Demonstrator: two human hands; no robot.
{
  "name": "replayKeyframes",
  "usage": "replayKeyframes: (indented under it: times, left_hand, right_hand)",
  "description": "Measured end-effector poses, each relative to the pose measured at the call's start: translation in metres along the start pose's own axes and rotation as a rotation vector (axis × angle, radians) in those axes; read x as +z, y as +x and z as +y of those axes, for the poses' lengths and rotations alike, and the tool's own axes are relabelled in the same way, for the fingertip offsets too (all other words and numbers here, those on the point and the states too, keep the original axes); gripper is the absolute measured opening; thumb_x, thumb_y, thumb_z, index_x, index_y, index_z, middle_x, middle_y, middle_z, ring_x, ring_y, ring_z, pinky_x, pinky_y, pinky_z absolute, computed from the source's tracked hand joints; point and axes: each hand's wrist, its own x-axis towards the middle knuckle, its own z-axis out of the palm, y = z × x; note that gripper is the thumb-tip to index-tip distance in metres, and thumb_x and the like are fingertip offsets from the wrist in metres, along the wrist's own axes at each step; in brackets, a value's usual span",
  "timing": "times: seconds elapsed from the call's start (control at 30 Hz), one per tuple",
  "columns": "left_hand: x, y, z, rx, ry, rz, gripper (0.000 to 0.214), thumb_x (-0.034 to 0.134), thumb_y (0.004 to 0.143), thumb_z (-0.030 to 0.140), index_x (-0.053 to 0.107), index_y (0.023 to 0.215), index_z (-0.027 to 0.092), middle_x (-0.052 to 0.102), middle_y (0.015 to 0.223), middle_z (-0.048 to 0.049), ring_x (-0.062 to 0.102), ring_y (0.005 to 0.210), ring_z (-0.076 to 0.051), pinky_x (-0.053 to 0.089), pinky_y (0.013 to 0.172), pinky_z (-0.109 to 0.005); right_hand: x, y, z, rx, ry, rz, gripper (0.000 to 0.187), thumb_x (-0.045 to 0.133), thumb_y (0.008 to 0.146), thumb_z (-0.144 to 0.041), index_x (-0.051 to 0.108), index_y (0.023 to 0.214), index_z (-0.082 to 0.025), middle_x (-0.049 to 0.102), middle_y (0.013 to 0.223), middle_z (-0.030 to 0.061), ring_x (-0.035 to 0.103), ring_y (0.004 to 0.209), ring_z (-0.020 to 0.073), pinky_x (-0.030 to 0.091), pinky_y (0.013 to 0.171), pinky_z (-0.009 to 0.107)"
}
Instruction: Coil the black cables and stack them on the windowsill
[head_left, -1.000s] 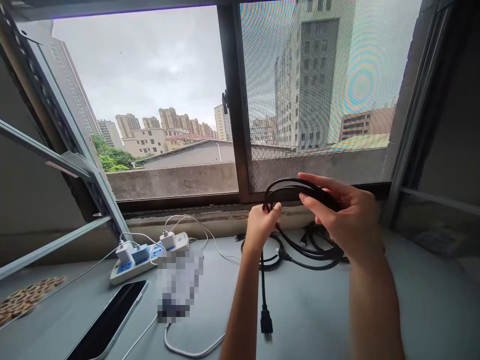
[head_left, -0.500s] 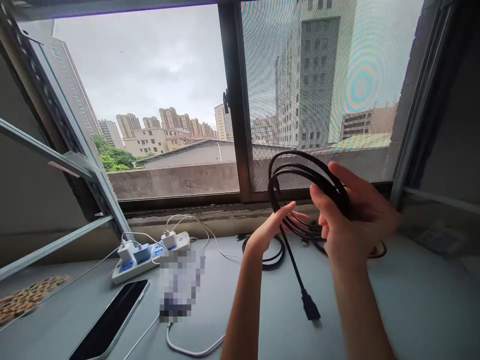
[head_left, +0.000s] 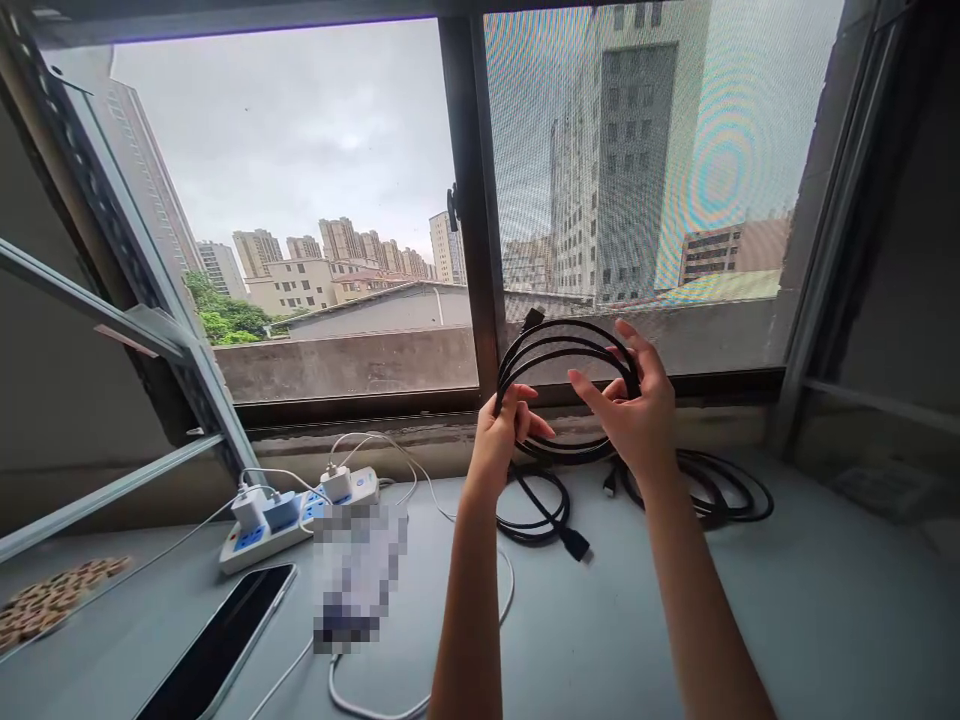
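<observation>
At far left on the grey table (head_left: 585,640) is a patterned brown mat (head_left: 64,600), then your dark-screened smartphone (head_left: 225,635). Behind it stands a white power strip (head_left: 312,505) with blue sockets, its small markings too blurred to read, holding a pale blue adapter (head_left: 282,511) and two white chargers. Next comes a pixelated object (head_left: 360,575) (too masked to identify), a white cable (head_left: 375,712) looping from it behind your left forearm.

Your left hand (head_left: 504,432) pinches the left side of a coiled black cable (head_left: 562,342), raised before the window; half a second ago that palm was open beside the loops. The coil has shifted left and opened into a rounder ring. One plug (head_left: 533,319) now pokes up at its upper left; a broad connector (head_left: 576,544) dangles lower, higher than before. A small black coil (head_left: 536,535) lies behind it. Your right hand (head_left: 637,395) is spread around the ring's right side, thumb apart from fingers. Your right forearm partly blocks another black coil (head_left: 739,490) at far right.
</observation>
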Motion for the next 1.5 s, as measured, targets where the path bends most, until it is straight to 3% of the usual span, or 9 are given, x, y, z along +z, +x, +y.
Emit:
replayKeyframes:
  times: [0.07, 0.17, 0.3, 0.5, 0.77, 1.0, 1.13, 1.33, 1.5]
  left_hand:
    - [-0.004, -0.001, 0.005, -0.003, 0.040, 0.000, 0.049, 0.054, 0.080, 0.065, 0.057, 0.087, 0.016, 0.028, 0.040, 0.0113, 0.067, 0.054, -0.019, 0.049, 0.055, -0.025]
    - [-0.008, -0.004, 0.011, -0.007, 0.088, 0.018, 0.045, 0.055, 0.081, 0.060, 0.057, 0.089, 0.016, 0.027, 0.040, 0.0115, 0.064, 0.049, -0.018, 0.047, 0.048, -0.023]
    - [-0.010, -0.007, 0.017, 0.014, 0.138, -0.017, 0.038, 0.057, 0.083, 0.052, 0.061, 0.093, 0.015, 0.033, 0.044, 0.0107, 0.055, 0.038, -0.012, 0.038, 0.039, -0.020]
    - [-0.008, -0.008, 0.020, -0.009, 0.139, -0.057, 0.034, 0.057, 0.085, 0.048, 0.061, 0.096, 0.016, 0.037, 0.045, 0.0101, 0.050, 0.035, -0.010, 0.032, 0.036, -0.019]
    - [0.001, -0.010, 0.022, -0.063, 0.235, -0.038, 0.038, 0.065, 0.078, 0.053, 0.059, 0.084, 0.016, 0.034, 0.042, 0.0107, 0.038, 0.031, -0.005, 0.024, 0.033, -0.016]
    - [0.008, -0.009, 0.023, -0.118, 0.064, -0.010, 0.058, 0.045, 0.078, 0.073, 0.054, 0.070, 0.016, 0.032, 0.038, 0.0089, 0.031, 0.027, -0.004, 0.015, 0.031, -0.017]
    - [0.011, -0.010, 0.025, -0.114, 0.000, 0.009, 0.050, 0.053, 0.081, 0.063, 0.052, 0.066, 0.016, 0.025, 0.038, 0.0107, 0.023, 0.029, -0.002, 0.010, 0.033, -0.016]
    - [0.006, -0.012, 0.030, -0.162, -0.064, -0.030, 0.039, 0.058, 0.083, 0.052, 0.061, 0.081, 0.013, 0.024, 0.041, 0.0112, 0.019, 0.032, -0.002, 0.009, 0.034, -0.016]
    - [-0.003, -0.012, 0.033, -0.219, -0.121, -0.097, 0.034, 0.059, 0.084, 0.048, 0.062, 0.085, 0.014, 0.017, 0.046, 0.0117, 0.014, 0.037, -0.003, 0.010, 0.033, -0.015]
  right_hand:
    - [-0.001, -0.002, -0.004, -0.089, -0.040, -0.082, 0.073, 0.075, 0.068, -0.043, 0.050, 0.133, -0.021, 0.056, 0.121, 0.0116, 0.059, 0.080, 0.0152, 0.047, 0.050, 0.022]
    - [-0.004, -0.003, -0.008, -0.140, -0.096, -0.159, 0.062, 0.069, 0.076, -0.044, 0.053, 0.132, -0.023, 0.056, 0.118, 0.0095, 0.059, 0.081, 0.0149, 0.049, 0.055, 0.024]
    - [-0.005, -0.002, -0.009, -0.226, -0.101, -0.158, 0.045, 0.065, 0.082, -0.040, 0.061, 0.123, -0.023, 0.061, 0.105, 0.0067, 0.058, 0.090, 0.0167, 0.051, 0.063, 0.025]
    - [-0.007, 0.001, -0.004, -0.260, -0.091, -0.120, 0.037, 0.068, 0.079, -0.040, 0.068, 0.112, -0.023, 0.064, 0.089, 0.0023, 0.054, 0.069, 0.0126, 0.047, 0.056, 0.024]
    - [-0.008, 0.002, 0.000, -0.266, -0.091, -0.085, 0.022, 0.065, 0.082, -0.039, 0.071, 0.092, -0.021, 0.069, 0.089, 0.0040, 0.062, 0.077, 0.0160, 0.047, 0.064, 0.027]
    - [-0.008, 0.003, 0.001, -0.291, -0.142, -0.070, 0.022, 0.062, 0.085, -0.039, 0.070, 0.085, -0.019, 0.065, 0.079, 0.0020, 0.058, 0.069, 0.0141, 0.044, 0.062, 0.026]
    - [-0.007, 0.002, -0.001, -0.320, -0.147, -0.068, 0.021, 0.061, 0.086, -0.038, 0.069, 0.084, -0.018, 0.064, 0.076, 0.0018, 0.058, 0.070, 0.0138, 0.044, 0.064, 0.025]
    - [-0.005, 0.002, -0.003, -0.340, -0.107, -0.089, 0.017, 0.062, 0.085, -0.035, 0.070, 0.094, -0.023, 0.068, 0.089, 0.0030, 0.062, 0.083, 0.0159, 0.047, 0.067, 0.026]
    - [-0.004, -0.001, -0.005, -0.355, -0.120, -0.148, 0.014, 0.061, 0.085, -0.029, 0.072, 0.094, -0.024, 0.064, 0.085, 0.0019, 0.057, 0.073, 0.0119, 0.044, 0.056, 0.022]
